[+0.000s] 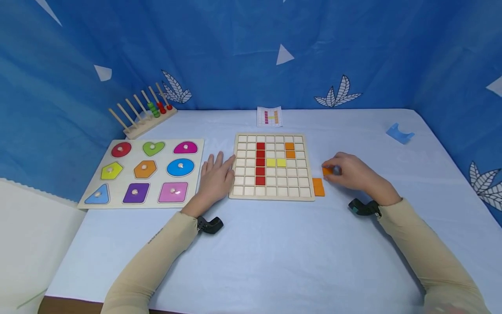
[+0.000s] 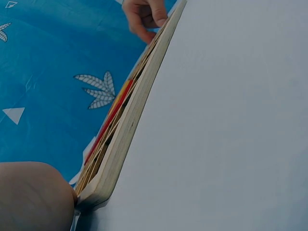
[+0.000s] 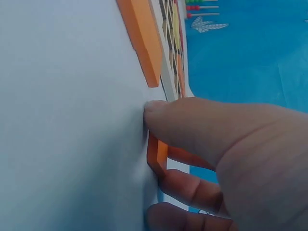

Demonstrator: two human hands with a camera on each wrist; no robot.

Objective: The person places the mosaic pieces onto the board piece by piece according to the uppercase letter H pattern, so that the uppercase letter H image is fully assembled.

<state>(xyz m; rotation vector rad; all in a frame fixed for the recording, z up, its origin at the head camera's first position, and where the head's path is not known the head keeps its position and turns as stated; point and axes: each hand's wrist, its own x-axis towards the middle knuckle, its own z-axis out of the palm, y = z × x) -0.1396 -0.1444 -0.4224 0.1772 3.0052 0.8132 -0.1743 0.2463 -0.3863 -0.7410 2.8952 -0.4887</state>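
A wooden grid board [image 1: 270, 199] lies on the table, with a column of red tiles [image 1: 260, 162], two yellow tiles [image 1: 276, 162] side by side and two orange tiles [image 1: 290, 150] set in its cells. My left hand [image 1: 217, 176] lies with fingers extended against the board's left edge. To the right of the board, my right hand [image 1: 351, 171] pinches an orange tile [image 3: 157, 156] between thumb and fingers, low over the table. More orange tile surface [image 1: 318, 187] shows beside the board's lower right corner, just left of that hand.
A small pattern card [image 1: 269, 117] lies behind the board. On the left are a shape-knob puzzle [image 1: 157, 205] and a peg rack [image 1: 150, 123] with green and red beads. A blue plastic piece [image 1: 399, 133] sits at the far right. Blue curtain [image 1: 235, 56] borders the table.
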